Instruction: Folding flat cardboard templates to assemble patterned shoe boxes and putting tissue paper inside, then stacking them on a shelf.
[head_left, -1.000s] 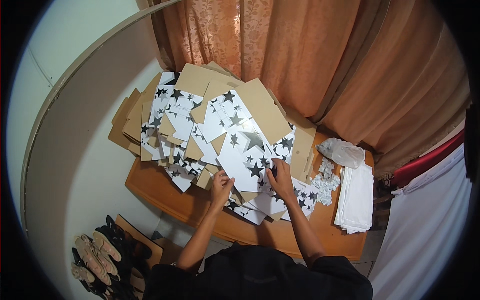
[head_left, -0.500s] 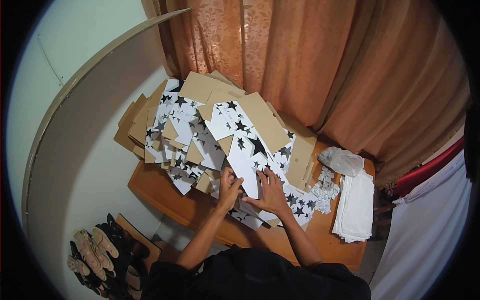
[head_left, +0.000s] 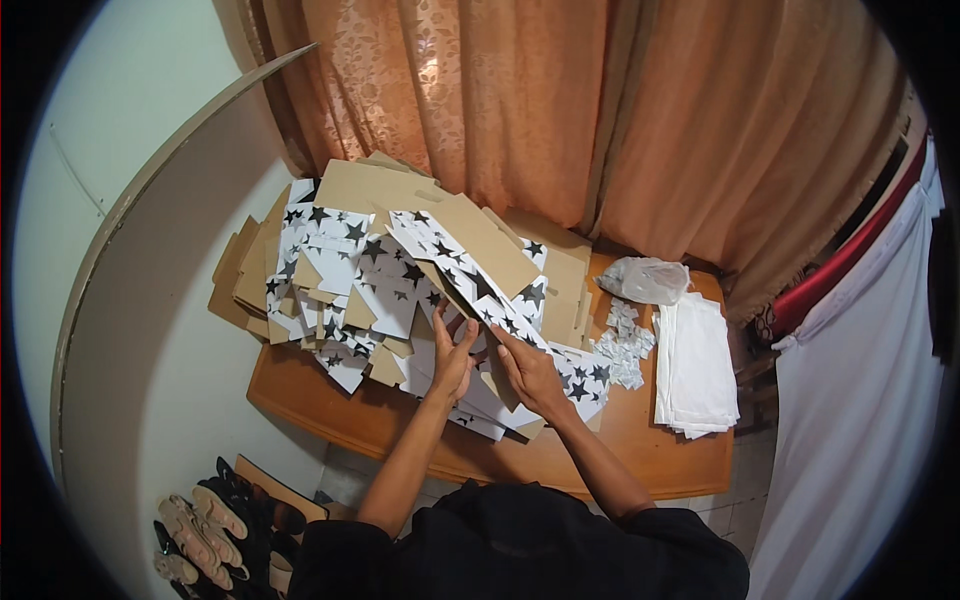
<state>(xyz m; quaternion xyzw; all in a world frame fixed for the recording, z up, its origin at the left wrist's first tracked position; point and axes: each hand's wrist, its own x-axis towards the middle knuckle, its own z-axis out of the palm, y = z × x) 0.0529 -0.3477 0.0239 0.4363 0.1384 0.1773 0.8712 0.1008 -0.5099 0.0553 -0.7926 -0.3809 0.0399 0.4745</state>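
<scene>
A big heap of flat cardboard box blanks (head_left: pixel 370 270), white with black stars on one side and plain brown on the other, covers the left half of a wooden table (head_left: pixel 640 450). My left hand (head_left: pixel 453 358) and my right hand (head_left: pixel 528 372) both grip one star-printed blank (head_left: pixel 470 275) near the heap's front, lifting it so it stands tilted with its brown side partly showing. The two hands are close together, thumbs on top of the card.
A stack of white folded sheets (head_left: pixel 697 365) lies at the table's right, with a pile of small star-printed cut pieces (head_left: pixel 622 345) and a crumpled clear bag (head_left: pixel 648 279) beside it. Orange curtains hang behind. Shoes (head_left: pixel 200 520) sit on the floor at lower left.
The view has shifted closer to the table. Both hands moved inward on the heap and raised one star-printed blank from flat to a tilted position.
</scene>
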